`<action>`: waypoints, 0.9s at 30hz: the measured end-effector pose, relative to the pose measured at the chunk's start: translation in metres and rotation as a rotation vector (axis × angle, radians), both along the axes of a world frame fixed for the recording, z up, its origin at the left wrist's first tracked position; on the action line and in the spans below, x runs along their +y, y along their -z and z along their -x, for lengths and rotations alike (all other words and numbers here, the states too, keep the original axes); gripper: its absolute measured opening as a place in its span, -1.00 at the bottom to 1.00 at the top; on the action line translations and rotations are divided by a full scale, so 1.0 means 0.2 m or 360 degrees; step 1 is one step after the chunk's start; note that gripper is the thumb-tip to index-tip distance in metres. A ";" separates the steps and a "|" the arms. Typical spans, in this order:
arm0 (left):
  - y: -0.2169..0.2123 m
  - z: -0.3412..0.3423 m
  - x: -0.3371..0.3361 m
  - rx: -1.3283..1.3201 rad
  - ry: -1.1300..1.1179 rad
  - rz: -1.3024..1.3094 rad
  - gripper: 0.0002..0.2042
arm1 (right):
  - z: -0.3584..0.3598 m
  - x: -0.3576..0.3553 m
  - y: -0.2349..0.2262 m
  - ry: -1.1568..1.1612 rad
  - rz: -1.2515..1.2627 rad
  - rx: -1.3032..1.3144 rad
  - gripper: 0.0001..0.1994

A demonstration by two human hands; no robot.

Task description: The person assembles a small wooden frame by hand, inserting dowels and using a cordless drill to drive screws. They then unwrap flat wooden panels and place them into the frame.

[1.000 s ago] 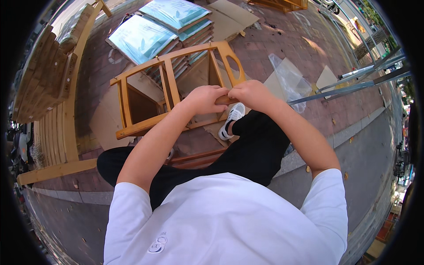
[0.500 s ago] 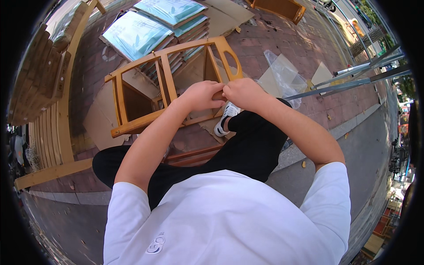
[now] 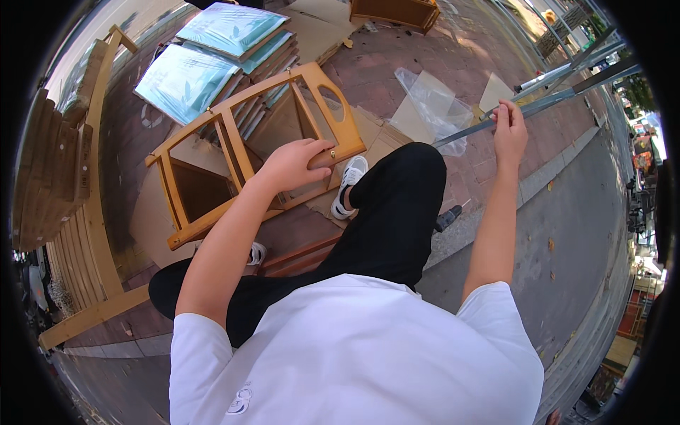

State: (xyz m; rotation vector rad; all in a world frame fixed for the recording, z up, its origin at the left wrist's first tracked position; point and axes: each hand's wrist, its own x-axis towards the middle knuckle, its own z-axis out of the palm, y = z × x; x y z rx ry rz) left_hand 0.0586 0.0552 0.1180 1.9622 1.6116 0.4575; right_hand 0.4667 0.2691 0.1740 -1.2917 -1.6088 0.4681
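Observation:
A varnished wooden furniture frame [image 3: 225,117] lies tilted on the ground before me, with crossbars, darker inner panels and an end piece with an oval cut-out. My left hand [image 3: 292,167] grips its near right corner, thumb below and fingers over the top. A small metal fitting shows in the wood by the fingertips. Away to the right, my right hand [image 3: 510,134] is raised off the frame, fingertips pressed together near grey metal bars [image 3: 538,106]. Whatever may be between those fingertips is too small to make out.
Flat boards in blue-printed wrap [image 3: 188,81] are stacked behind the frame. Cardboard [image 3: 159,202] and clear plastic film [image 3: 446,117] lie on the brick paving. A dark tool-like thing [image 3: 448,218] sits by my knee, reddish slats [image 3: 301,256] between my legs. A slatted wooden bench [image 3: 95,212] stands left.
My hands were together at the frame's right corner. The right hand has moved away to the right; the left has stayed on the corner. The whole view has shifted somewhat.

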 end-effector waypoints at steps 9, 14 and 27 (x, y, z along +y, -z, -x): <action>-0.06 -0.03 0.00 -0.0030 -0.0117 0.0066 -0.46 | -1.43 -1.12 2.13 0.0932 0.1356 -0.0445 -0.44; -0.10 -0.08 0.04 0.0151 -0.0065 0.0117 -0.43 | -0.64 -1.16 2.40 0.0833 0.0865 0.0503 -0.25; -0.12 -0.05 -0.02 0.0127 -0.0165 0.0064 -0.49 | -0.61 -0.43 0.99 -0.0071 0.0571 0.1524 -0.46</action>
